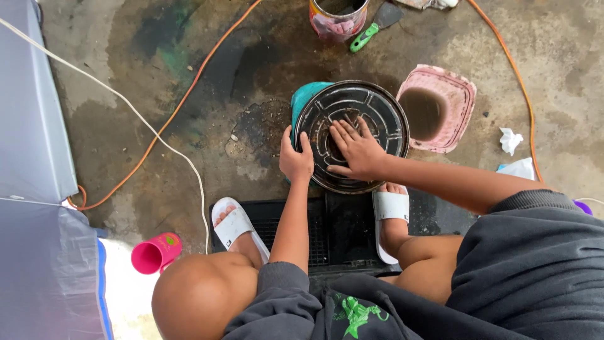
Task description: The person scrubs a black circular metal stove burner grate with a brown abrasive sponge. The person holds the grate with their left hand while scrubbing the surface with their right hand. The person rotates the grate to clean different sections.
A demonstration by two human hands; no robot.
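The round dark lid [351,135] sits under both our hands, the left hand [296,158] gripping its near rim, the right hand [358,151] spread flat on its ribbed face, and it looks wet, so we judge it could slip sideways into the pink tray of murky water [464,104] just beyond the right hand.

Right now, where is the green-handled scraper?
In the head view the green-handled scraper lies on the wet concrete floor at the top, just right of the paint can and beyond the round dark lid the hands touch.

A round lid [365,113] sits between both feet, a square basin [462,94] right, a cup [154,254] far left
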